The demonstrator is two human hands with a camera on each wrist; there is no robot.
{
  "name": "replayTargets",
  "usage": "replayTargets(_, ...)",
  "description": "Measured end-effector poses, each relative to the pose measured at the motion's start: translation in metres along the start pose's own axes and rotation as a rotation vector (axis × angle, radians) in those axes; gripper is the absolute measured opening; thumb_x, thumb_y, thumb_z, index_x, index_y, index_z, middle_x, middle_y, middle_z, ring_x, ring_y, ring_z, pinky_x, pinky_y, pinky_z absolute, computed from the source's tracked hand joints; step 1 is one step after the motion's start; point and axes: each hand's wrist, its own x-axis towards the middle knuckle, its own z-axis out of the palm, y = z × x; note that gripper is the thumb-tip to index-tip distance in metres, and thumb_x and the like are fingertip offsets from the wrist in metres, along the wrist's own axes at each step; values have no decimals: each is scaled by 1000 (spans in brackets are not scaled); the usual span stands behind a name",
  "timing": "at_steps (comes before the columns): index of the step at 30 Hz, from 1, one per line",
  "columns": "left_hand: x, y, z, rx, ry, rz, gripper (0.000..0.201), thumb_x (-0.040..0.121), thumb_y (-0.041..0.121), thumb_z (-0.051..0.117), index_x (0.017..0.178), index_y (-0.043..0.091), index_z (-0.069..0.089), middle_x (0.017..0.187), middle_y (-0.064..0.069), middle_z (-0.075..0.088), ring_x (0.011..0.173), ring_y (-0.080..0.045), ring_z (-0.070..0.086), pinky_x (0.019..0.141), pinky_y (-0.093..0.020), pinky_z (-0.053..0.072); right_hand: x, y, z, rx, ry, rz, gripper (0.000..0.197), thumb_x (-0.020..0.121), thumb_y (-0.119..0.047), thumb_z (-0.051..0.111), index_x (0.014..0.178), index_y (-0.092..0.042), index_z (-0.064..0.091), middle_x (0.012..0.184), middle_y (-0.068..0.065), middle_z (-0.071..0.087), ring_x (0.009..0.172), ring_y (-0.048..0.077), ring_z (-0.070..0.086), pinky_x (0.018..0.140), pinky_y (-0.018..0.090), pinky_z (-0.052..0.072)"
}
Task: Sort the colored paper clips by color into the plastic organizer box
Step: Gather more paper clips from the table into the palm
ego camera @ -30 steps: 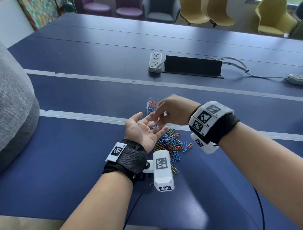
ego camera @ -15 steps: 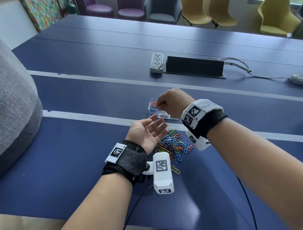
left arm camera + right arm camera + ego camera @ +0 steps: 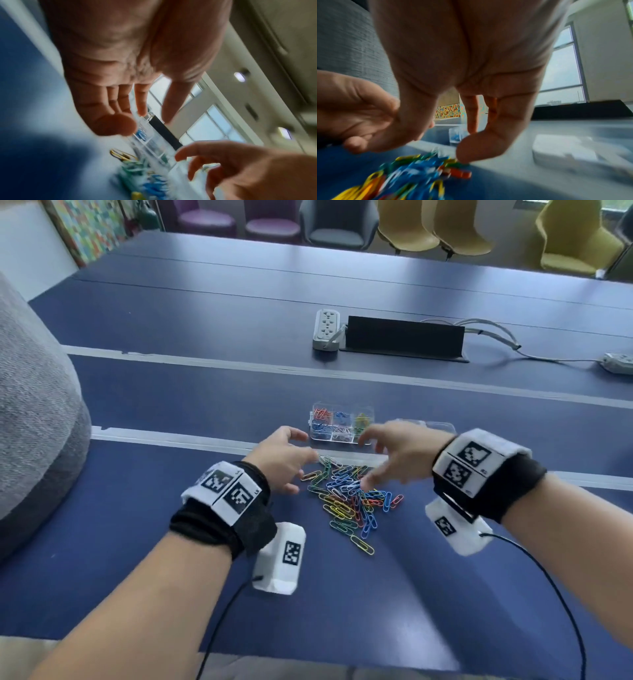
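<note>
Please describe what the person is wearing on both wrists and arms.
Both forearms are bare, without sleeves. The left wrist and the right wrist each carry a black fabric band with white blocks printed with black square markers. A white camera housing hangs under each wrist, and a thin black cable trails from it.

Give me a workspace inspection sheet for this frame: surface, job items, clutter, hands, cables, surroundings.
Surface: blue table, pale seams across it.
Job's things: loose pile of paper clips near the person; clear organizer box beyond it, six compartments partly filled, sorted by color.
Clutter: white power strip, black panel, grey cushion.
Hands: left hand and right hand over the pile, fingers relaxed, holding nothing.
Cables: black wrist leads; grey cords.
Surroundings: chairs behind the table.
</note>
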Motion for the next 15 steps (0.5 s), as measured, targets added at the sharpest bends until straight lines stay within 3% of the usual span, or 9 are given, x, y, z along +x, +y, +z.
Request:
replayTargets(3,-2,6,1,569,-64,11,85,72,34,77,141,27,29,125,-9,39,99,-28,56,57,-35,56,-18,5,20,-117,-94,84,116,46,-63,81,142,-32,23,131,3,33,114,26,51,96,43,46)
replayTargets(5,-5,9,10,902,-117,29,111,62,39,83,147,31,13,134,-11,29,106,-34,56,75,-43,57,-23,4,34,-83,-95,74,122,44,-60,84,143,-27,20,131,4,29,120,28,46,101,42,43)
replayTargets(7,-5,10,20,1113,-151,48,125,56,40,87,149,32,4,140,-12,21,117,-37,51,92,-47,49,-22,1,43,-42,-53,69,122,45,-55,86,143,-22,21,132,6,28,120,28,47,102,40,42)
replayTargets(9,-3,13,28,1168,-193,55,124,54,39,88,149,29,10,141,-12,19,123,-38,46,98,-47,44,-18,-3,47,4,4,73,116,45,-49,88,140,-20,28,130,7,30,117,28,49,101,38,44)
replayTargets(11,-2,18,34,1191,-217,72,109,53,39,88,143,23,27,136,-11,25,118,-36,50,96,-47,45,-11,-8,49,76,92,57,101,48,-44,89,133,-19,42,125,8,40,111,26,52,95,34,46)
replayTargets(15,-1,18,44,1096,-124,166,79,62,31,84,130,18,47,130,-8,47,116,-25,52,93,-34,47,-2,-15,48,188,192,4,69,54,-32,88,116,-17,64,109,6,66,98,20,62,86,28,51)
